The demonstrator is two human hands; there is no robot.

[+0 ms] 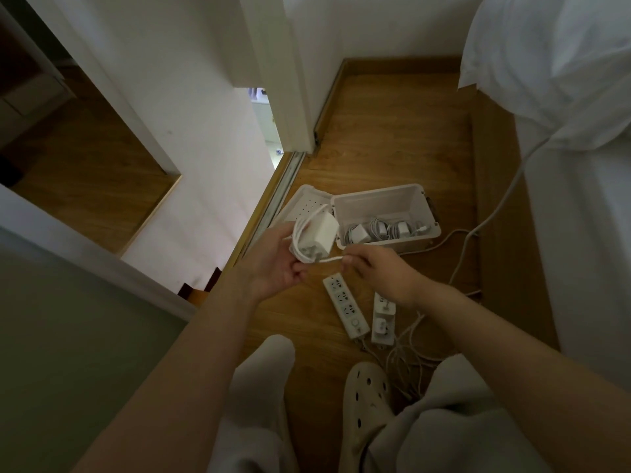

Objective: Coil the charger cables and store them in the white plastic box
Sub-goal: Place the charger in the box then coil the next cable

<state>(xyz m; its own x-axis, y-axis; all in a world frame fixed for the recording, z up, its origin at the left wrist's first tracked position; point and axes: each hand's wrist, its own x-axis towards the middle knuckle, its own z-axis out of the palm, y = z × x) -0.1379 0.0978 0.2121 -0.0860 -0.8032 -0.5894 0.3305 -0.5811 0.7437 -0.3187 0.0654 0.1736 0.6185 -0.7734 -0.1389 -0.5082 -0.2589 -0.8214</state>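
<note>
My left hand [273, 264] holds a white square charger brick [322, 233] with its white cable looped around it, just in front of the box. My right hand [375, 271] pinches the free end of that charger cable [333, 259], pulled taut between both hands. The white plastic box [379, 203] stands open on the wooden floor beyond my hands, its perforated lid [307, 203] swung out to the left. Inside lie several coiled white chargers [379, 230].
Two white power strips [345, 308] [384, 317] lie on the floor below my right hand, with loose white cords [406, 363] tangled beside my slipper [367, 404]. A grey cord [505, 203] runs up toward the white bed at the right. A sliding-door track and a wall stand at the left.
</note>
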